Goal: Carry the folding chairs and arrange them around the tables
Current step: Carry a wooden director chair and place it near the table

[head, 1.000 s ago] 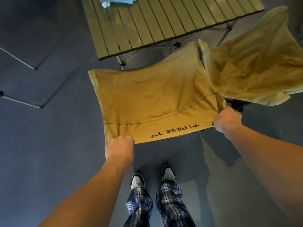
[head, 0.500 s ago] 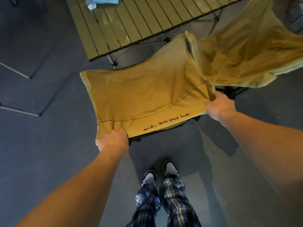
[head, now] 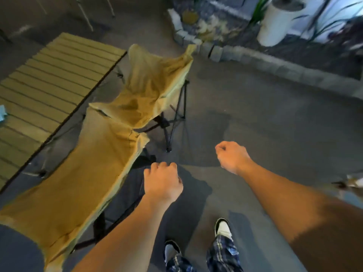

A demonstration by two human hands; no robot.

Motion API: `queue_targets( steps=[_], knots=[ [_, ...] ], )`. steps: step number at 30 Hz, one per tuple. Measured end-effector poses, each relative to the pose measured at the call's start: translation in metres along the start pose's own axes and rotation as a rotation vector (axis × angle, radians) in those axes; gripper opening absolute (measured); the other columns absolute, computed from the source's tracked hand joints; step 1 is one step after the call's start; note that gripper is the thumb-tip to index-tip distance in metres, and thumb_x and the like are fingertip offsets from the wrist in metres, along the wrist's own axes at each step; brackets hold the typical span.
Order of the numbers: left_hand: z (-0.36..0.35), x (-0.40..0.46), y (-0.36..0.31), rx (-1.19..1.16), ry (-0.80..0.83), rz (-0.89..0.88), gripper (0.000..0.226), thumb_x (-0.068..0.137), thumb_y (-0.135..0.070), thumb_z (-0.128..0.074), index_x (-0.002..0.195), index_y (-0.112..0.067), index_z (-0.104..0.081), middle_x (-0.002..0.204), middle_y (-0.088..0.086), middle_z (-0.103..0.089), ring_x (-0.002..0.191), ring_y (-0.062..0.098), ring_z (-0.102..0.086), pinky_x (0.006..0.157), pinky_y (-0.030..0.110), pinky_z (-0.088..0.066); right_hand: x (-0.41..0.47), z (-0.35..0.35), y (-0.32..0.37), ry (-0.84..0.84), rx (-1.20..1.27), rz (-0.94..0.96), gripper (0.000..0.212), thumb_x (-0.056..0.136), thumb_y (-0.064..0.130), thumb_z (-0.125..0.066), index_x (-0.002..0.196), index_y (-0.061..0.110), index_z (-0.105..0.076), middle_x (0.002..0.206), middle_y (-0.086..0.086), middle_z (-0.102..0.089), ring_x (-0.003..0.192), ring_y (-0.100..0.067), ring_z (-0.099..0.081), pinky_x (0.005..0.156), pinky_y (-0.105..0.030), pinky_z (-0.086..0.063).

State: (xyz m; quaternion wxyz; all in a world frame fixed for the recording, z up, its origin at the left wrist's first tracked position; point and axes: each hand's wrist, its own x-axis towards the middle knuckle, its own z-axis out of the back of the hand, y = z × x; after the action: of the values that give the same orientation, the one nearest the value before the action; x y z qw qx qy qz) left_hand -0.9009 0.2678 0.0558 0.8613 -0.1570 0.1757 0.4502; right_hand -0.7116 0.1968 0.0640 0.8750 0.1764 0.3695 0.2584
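While both hands hang free above the grey floor (head: 265, 118), nothing held in either. Left hand (head: 162, 182): fingers curled under into a loose fist, knuckles up, just beside the near corner of the nearer folding chair (head: 78, 173) but apart from its cloth. Right hand (head: 230, 156): likewise curled shut on nothing, well clear of both chairs, out over bare floor.

Nearer folding chair: tan fabric stretched long from lower left toward the middle, dark frame legs showing under its right edge, standing alongside the slatted counter (head: 51, 79). Second folding chair (head: 155, 83): same tan cloth, seat sagging, black crossed legs planted on the floor, set just beyond the first and at the counter's far corner; fabric corners of the two touching or nearly so, cannot tell which. On the counter's left edge, a small pale blue object (head: 3, 114), cut off by the frame.

Below: two shoes (head: 223, 228) and plaid trouser legs (head: 224, 256). Farther back, a stone edging (head: 265, 63) around a planted bed, with a white pot (head: 275, 26) and green leaves, all blurred.
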Motion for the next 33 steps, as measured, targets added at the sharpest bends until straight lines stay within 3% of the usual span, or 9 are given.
queue_targets(
  steps=[6,10,14,18,20,24,27,31,33],
  knots=[
    [-0.013,-0.011,-0.195,0.106,0.068,-0.367,0.024,0.095,-0.031,-0.043,0.112,-0.021,-0.058,0.113,0.002,-0.061,0.114,0.028,-0.048,0.094,0.04,-0.037,-0.047,0.101,-0.168,-0.18,0.087,-0.29,0.034,0.092,0.019,-0.042,0.115,0.015,-0.068,0.119,-0.017,-0.064,0.107,-0.037,-0.061,0.084,-0.032,-0.048],
    [-0.053,-0.044,-0.325,0.162,0.166,-0.551,0.024,0.095,-0.029,-0.044,0.112,-0.022,-0.059,0.11,0.001,-0.065,0.11,0.027,-0.055,0.092,0.036,-0.043,-0.087,0.145,-0.293,-0.244,0.147,-0.482,0.036,0.09,0.017,-0.043,0.116,0.008,-0.066,0.118,-0.018,-0.064,0.108,-0.038,-0.06,0.083,-0.033,-0.048],
    [-0.099,-0.087,-0.452,0.203,0.252,-0.705,0.023,0.096,-0.029,-0.043,0.111,-0.024,-0.059,0.111,0.0,-0.065,0.106,0.025,-0.056,0.089,0.036,-0.046,-0.133,0.189,-0.424,-0.311,0.255,-0.656,0.029,0.089,0.017,-0.047,0.109,0.007,-0.065,0.103,-0.015,-0.063,0.093,-0.035,-0.061,0.07,-0.031,-0.046],
    [-0.133,-0.123,-0.571,0.264,0.296,-0.776,0.027,0.095,-0.03,-0.045,0.117,-0.024,-0.058,0.12,0.001,-0.061,0.112,0.027,-0.053,0.093,0.039,-0.045,-0.172,0.227,-0.542,-0.376,0.337,-0.786,0.027,0.092,0.02,-0.048,0.11,0.007,-0.063,0.109,-0.016,-0.064,0.093,-0.034,-0.059,0.071,-0.033,-0.041],
    [-0.145,-0.127,-0.612,0.269,0.295,-0.795,0.028,0.095,-0.031,-0.046,0.12,-0.023,-0.057,0.123,0.002,-0.058,0.113,0.027,-0.052,0.094,0.041,-0.045,-0.183,0.237,-0.583,-0.422,0.366,-0.842,0.028,0.092,0.021,-0.049,0.113,0.007,-0.059,0.113,-0.018,-0.062,0.089,-0.033,-0.053,0.074,-0.034,-0.044],
    [-0.177,-0.132,-0.675,0.375,0.259,-0.854,0.037,0.093,-0.031,-0.049,0.13,-0.021,-0.051,0.13,0.005,-0.053,0.119,0.029,-0.047,0.092,0.042,-0.044,-0.191,0.242,-0.639,-0.456,0.332,-0.861,0.035,0.089,0.025,-0.057,0.121,0.012,-0.049,0.123,-0.018,-0.056,0.116,-0.04,-0.051,0.089,-0.042,-0.046],
    [-0.2,-0.129,-0.705,0.401,0.227,-0.91,0.05,0.092,-0.03,-0.054,0.14,-0.021,-0.042,0.141,0.005,-0.045,0.131,0.027,-0.038,0.099,0.043,-0.04,-0.183,0.242,-0.663,-0.436,0.298,-0.829,0.046,0.086,0.025,-0.061,0.128,0.017,-0.045,0.126,-0.015,-0.053,0.121,-0.038,-0.047,0.095,-0.045,-0.044],
    [-0.226,-0.102,-0.746,0.509,0.196,-1.001,0.068,0.089,-0.026,-0.061,0.149,-0.023,-0.029,0.154,0.005,-0.032,0.143,0.027,-0.021,0.111,0.045,-0.027,-0.167,0.244,-0.695,-0.315,0.207,-0.835,0.055,0.084,0.026,-0.062,0.135,0.021,-0.042,0.129,-0.012,-0.053,0.124,-0.034,-0.046,0.101,-0.046,-0.04],
    [-0.238,-0.078,-0.76,0.57,0.202,-0.997,0.068,0.088,-0.026,-0.062,0.148,-0.023,-0.031,0.153,0.004,-0.035,0.142,0.027,-0.025,0.112,0.045,-0.026,-0.157,0.248,-0.716,-0.214,0.188,-0.858,0.047,0.083,0.025,-0.06,0.127,0.021,-0.046,0.122,-0.009,-0.057,0.119,-0.031,-0.05,0.096,-0.043,-0.041]
  ],
)
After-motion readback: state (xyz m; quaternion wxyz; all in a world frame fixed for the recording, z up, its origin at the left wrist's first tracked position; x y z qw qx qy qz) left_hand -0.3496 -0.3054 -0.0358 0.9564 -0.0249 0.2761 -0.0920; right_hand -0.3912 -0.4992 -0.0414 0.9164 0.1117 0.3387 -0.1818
